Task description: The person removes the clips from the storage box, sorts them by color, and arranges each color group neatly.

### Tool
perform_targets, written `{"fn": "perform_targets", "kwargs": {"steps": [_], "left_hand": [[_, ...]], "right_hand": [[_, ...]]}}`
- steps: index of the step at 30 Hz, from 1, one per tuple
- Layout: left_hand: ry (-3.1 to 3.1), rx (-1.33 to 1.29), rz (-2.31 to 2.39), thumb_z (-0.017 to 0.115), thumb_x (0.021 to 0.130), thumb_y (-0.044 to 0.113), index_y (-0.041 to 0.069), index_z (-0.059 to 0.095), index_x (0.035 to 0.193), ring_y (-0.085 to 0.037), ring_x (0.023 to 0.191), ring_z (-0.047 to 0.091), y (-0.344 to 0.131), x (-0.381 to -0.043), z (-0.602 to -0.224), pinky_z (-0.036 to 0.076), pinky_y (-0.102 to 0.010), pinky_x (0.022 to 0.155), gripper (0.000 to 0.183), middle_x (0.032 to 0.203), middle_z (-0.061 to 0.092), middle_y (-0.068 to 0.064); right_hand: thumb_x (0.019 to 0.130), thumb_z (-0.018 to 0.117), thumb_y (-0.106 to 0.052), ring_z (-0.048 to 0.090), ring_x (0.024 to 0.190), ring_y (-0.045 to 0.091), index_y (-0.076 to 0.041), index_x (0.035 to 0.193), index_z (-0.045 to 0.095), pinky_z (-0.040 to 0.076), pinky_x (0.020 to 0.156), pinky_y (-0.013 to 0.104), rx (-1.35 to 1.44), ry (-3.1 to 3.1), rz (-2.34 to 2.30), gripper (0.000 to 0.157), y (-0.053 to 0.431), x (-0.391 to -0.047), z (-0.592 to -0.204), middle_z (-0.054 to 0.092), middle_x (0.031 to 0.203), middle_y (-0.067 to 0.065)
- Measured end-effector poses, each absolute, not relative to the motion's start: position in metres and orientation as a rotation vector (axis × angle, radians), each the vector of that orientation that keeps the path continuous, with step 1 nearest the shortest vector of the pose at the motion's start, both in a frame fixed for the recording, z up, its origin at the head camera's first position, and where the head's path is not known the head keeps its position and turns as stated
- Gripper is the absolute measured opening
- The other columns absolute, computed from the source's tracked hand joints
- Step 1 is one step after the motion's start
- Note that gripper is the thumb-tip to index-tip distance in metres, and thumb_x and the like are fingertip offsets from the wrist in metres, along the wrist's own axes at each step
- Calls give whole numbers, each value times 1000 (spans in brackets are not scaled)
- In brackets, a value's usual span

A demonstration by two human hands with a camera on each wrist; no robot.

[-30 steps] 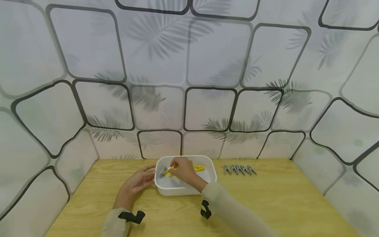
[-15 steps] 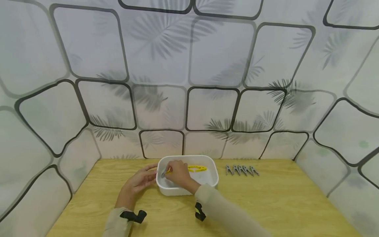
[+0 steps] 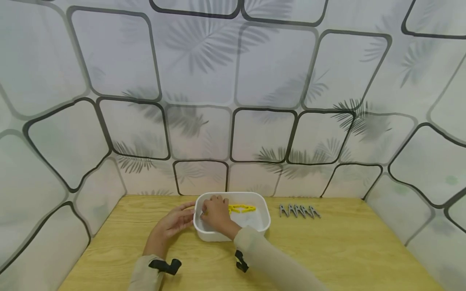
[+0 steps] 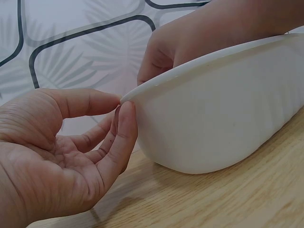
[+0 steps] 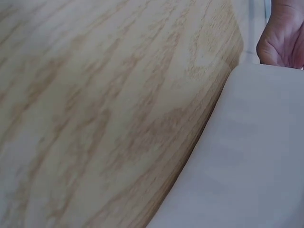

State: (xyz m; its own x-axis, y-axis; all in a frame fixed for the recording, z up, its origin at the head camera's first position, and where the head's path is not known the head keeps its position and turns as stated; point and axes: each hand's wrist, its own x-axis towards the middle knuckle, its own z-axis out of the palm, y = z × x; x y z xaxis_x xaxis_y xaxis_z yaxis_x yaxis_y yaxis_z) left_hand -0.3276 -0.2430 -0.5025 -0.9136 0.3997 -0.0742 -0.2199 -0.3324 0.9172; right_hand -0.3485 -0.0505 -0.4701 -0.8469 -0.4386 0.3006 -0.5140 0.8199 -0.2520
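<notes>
In the head view I have the left hand [image 3: 178,220], fingers loosely curved, at the white tub [image 3: 238,237]; the right hand [image 3: 215,212] dips inside, its grip hidden, beside yellow clips [image 3: 248,208]. Gray clips [image 3: 298,209] lie rightward.

Left wrist: fingertips touch the rim.

Right wrist: tub wall. I'd judge this picking; next needs a sure pinch.

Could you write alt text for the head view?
A person's right grip is inside a white tub while the left grip touches its left rim. Yellow clips lie in the tub; a row of gray clips sits to its right on a wooden table.
</notes>
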Motion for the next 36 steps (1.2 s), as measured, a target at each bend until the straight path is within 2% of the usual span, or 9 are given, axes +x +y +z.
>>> {"fn": "perform_targets", "kwargs": {"steps": [9, 16, 24, 36], "left_hand": [[1541, 213, 2283, 43, 108, 4, -3, 22, 157, -6, 99, 68, -241, -327, -503, 57, -19, 82, 54, 113, 69, 1], [1521, 222, 2298, 44, 108, 3, 0, 33, 151, -6, 98, 68, -239, -325, -503, 57, -18, 81, 45, 111, 70, 1], [1541, 195, 2297, 45, 108, 4, 5, 41, 145, -5, 96, 68, -240, -327, -504, 57, -19, 80, 38, 108, 70, 3], [1523, 198, 2303, 47, 108, 5, 7, 45, 143, -5, 96, 68, -242, -327, -503, 57, -19, 81, 35, 107, 71, 4]], "right_hand": [[83, 83, -24, 53, 89, 20, -18, 80, 72, 36, 79, 36, 710, -2732, 431, 13, -49, -348, -472, 63, 89, 0], [83, 81, -22, 52, 87, 18, -17, 78, 70, 34, 77, 33, 694, -2729, 400, 13, -47, -346, -471, 62, 85, -1], [79, 79, -18, 50, 80, 19, -16, 69, 63, 35, 75, 35, 611, -2711, 345, 20, -46, -346, -470, 58, 76, -1], [82, 78, -18, 52, 84, 21, -14, 68, 59, 36, 78, 39, 545, -2673, 217, 24, -45, -346, -467, 60, 80, 2]]}}
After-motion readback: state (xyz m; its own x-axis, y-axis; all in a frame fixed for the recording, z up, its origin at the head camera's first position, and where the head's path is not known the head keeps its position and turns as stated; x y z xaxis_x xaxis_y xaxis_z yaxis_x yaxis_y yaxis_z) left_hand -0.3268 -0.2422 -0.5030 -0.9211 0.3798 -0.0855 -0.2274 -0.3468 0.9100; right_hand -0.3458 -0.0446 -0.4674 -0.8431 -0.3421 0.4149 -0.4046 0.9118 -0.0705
